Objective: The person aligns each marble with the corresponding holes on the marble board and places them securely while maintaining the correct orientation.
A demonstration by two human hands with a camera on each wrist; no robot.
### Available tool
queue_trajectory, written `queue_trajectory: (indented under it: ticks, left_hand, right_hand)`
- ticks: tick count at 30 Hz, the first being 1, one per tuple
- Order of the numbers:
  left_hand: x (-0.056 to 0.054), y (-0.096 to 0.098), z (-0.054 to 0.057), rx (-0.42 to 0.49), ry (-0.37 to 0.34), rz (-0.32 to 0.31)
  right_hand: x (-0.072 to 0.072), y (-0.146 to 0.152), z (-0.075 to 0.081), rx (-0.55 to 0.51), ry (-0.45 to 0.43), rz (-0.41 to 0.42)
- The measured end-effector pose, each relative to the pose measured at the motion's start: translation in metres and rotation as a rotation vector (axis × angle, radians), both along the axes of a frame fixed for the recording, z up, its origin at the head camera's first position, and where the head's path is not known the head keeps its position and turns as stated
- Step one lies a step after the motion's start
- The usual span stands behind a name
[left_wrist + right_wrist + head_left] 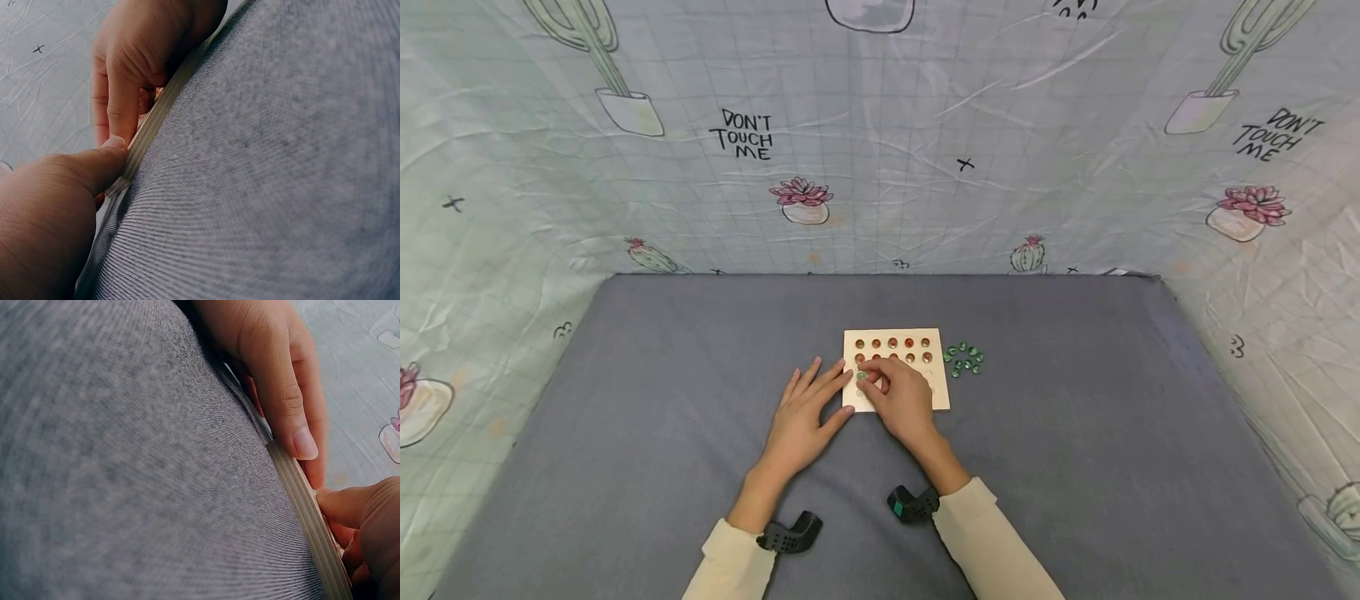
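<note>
A pale wooden board (942,400) with rows of round hollows lies on the grey cloth. Reddish-amber glass gems (892,342) fill its two far rows, partly covered by my right hand (904,400). That hand's thumb and index finger pinch a green glass gem (861,377) at the left end of the third row. With its fingers spread, my left hand (802,423) rests against the board's left side. In the left wrist view, the left thumb (103,165) touches the board's near corner. The right thumb (340,503) is low over the board's edge in the right wrist view.
Several loose green gems (963,346) lie on the cloth just right of the board. Grey cloth (1075,433) covers the table. Printed fabric (910,217) hangs behind and at both sides. Each wrist wears a black band (913,504).
</note>
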State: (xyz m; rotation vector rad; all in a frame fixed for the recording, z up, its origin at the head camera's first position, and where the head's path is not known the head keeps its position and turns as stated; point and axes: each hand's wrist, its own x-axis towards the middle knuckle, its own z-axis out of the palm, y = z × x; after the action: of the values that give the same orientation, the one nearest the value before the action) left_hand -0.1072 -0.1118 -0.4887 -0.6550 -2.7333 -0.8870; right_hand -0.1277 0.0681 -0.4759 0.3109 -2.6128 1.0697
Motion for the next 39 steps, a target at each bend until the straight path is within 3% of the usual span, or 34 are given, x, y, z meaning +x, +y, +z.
queue_trajectory:
  ticks: [17,23,27,31,39]
  left_hand:
    - [0.002,0.000,0.002,0.000,0.023,0.000]
    - [0.005,0.001,0.002,0.005,0.038,0.005]
    - [0.006,0.001,0.000,0.010,0.047,0.004]
    - [0.008,0.002,-0.003,0.011,0.050,0.003]
    - [0.009,0.003,-0.003,0.011,0.041,0.017]
  right_hand:
    - [0.003,0.000,0.000,-0.001,0.009,-0.008]
    - [0.006,0.005,0.002,-0.096,0.009,0.077]
    - [0.005,0.015,0.005,-0.190,0.018,0.149]
    - [0.006,0.031,0.011,-0.202,0.026,0.177]
    - [0.008,0.065,0.029,-0.197,0.060,0.123]
